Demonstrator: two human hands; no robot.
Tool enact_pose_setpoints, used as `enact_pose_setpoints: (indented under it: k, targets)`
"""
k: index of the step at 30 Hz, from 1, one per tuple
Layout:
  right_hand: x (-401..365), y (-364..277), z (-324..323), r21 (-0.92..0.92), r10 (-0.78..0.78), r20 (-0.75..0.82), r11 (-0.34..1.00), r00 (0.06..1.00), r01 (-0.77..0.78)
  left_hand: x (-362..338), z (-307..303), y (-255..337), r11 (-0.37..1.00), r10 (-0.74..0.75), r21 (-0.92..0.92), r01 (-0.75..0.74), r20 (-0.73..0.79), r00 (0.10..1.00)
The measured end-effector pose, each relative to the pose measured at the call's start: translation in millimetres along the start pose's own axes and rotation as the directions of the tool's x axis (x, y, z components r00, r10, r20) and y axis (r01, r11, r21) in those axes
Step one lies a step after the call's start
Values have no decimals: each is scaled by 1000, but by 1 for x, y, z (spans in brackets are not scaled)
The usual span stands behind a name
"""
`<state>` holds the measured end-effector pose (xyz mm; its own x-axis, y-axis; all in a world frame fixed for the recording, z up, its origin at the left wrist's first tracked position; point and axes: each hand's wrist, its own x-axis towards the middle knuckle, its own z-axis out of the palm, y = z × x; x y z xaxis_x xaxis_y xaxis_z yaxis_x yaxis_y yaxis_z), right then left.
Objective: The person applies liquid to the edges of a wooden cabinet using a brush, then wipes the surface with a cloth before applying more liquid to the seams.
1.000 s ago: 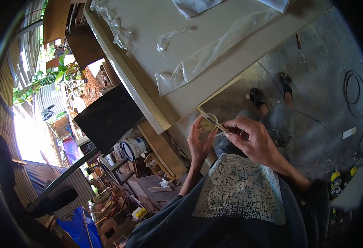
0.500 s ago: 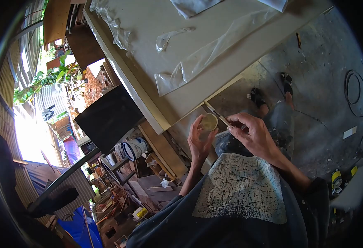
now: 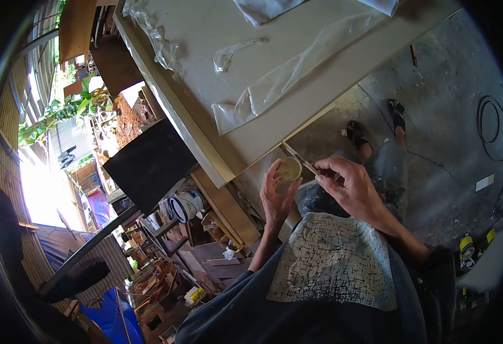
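My left hand (image 3: 276,198) is wrapped round a small round cup (image 3: 290,169), its open top facing me and something yellowish inside. Pinched between thumb and fingers of my right hand (image 3: 346,182) is a thin paintbrush (image 3: 305,162). It slants past the cup's rim, its tip pointing up and left at the near edge of a large pale panel (image 3: 314,106). Both hands are close together, just below the panel's corner. Crumpled clear plastic sheeting (image 3: 280,86) lies on top of the panel.
A black rectangular board (image 3: 151,163) and a white bucket (image 3: 187,206) are to the left. Wood pieces and clutter fill the lower left. A cable coil (image 3: 488,123) and a small white piece (image 3: 484,183) lie on the concrete floor at right. White cloth (image 3: 265,10) rests on the panel.
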<state>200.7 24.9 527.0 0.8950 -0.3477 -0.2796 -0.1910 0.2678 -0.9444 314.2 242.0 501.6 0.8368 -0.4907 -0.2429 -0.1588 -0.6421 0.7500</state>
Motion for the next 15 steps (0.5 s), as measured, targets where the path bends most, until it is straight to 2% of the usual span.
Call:
enact_pose_setpoints:
  k: [8, 11, 14, 15]
  targets:
    - [0, 7, -3, -20, 27, -26, 999, 999, -28, 0, 0, 3, 998, -53, -17, 53, 26, 998]
    - [1, 6, -2, -33, 5, -20, 999, 1000, -6, 0, 0, 5, 998, -57, -8, 57, 28, 998]
    - [-1, 8, 3, -32, -124, -61, 992, 990, 122, 1, 0, 3, 1000, -29, 5, 29, 9, 1000]
    - [-2, 5, 3, -21, -105, -51, 994, 993, 104, 1, 0, 3, 1000, -16, 11, 16, -1, 1000]
